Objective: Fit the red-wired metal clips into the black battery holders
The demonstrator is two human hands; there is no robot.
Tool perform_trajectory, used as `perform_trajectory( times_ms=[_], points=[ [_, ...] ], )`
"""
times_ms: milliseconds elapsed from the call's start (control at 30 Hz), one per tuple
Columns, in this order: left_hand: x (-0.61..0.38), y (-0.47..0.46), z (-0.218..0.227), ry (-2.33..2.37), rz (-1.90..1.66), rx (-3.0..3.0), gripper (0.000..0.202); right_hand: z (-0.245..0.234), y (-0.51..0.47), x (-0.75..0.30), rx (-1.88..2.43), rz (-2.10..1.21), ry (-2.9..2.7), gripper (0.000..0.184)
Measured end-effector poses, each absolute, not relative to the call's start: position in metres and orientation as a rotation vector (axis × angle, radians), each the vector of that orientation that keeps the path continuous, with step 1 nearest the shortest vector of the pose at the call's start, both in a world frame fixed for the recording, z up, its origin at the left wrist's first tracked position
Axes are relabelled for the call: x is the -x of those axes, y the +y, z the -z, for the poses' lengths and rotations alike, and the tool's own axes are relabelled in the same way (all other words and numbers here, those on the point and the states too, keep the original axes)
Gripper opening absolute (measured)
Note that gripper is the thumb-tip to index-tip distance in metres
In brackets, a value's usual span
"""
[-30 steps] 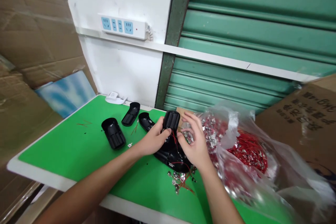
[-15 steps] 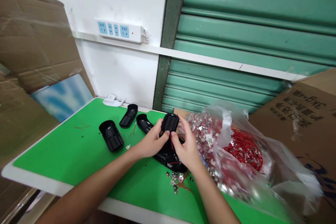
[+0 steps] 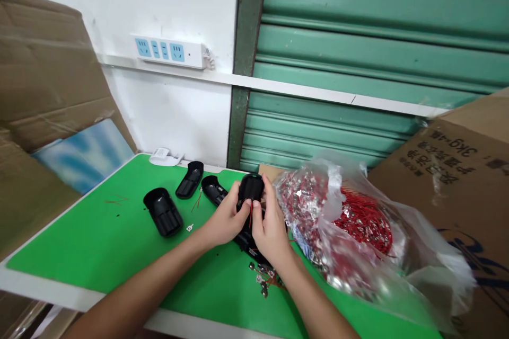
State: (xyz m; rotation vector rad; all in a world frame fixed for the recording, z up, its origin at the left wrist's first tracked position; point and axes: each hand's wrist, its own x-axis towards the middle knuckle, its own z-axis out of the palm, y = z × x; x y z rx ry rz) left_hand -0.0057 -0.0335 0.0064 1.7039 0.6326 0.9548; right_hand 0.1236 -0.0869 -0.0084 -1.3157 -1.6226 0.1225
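Observation:
Both my hands grip one black plastic shell point(image 3: 250, 186) held above the green table mat point(image 3: 99, 238). My left hand point(image 3: 225, 220) holds its left side with the thumb on its edge. My right hand point(image 3: 270, 222) wraps its right side, fingers closed. A thin red wire point(image 3: 250, 219) hangs down from the shell between my thumbs. More black shells point(image 3: 243, 237) lie stacked right under my hands.
Three black shells point(image 3: 162, 212) point(image 3: 190, 179) point(image 3: 212, 190) lie on the mat to the left. A clear bag of red wires with metal tabs point(image 3: 358, 222) sits at the right, loose tabs point(image 3: 262, 280) by the front edge. Cardboard boxes point(image 3: 457, 169) flank the table; a power strip point(image 3: 167, 51) is on the wall.
My right hand has closed from spread fingers onto the shell, and both hands have brought it closer together. The view has shifted so everything sits a little further left.

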Motion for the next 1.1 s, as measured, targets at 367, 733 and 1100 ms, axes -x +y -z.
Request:
perform_trajectory(
  times_ms=[367,733,1100],
  points=[
    [0.007,-0.033,-0.009,0.707,-0.948,-1.599,0.029,0.003,-0.086,-0.124,1.256,-0.269,-1.552,0.056],
    [0.011,-0.022,-0.01,0.585,-0.765,-1.345,0.069,-0.009,-0.083,-0.138,1.112,-0.651,-1.404,0.051],
    [0.01,-0.025,-0.006,0.54,-0.77,-1.428,0.062,0.002,-0.076,-0.15,1.162,-0.681,-1.341,0.053]
  ],
)
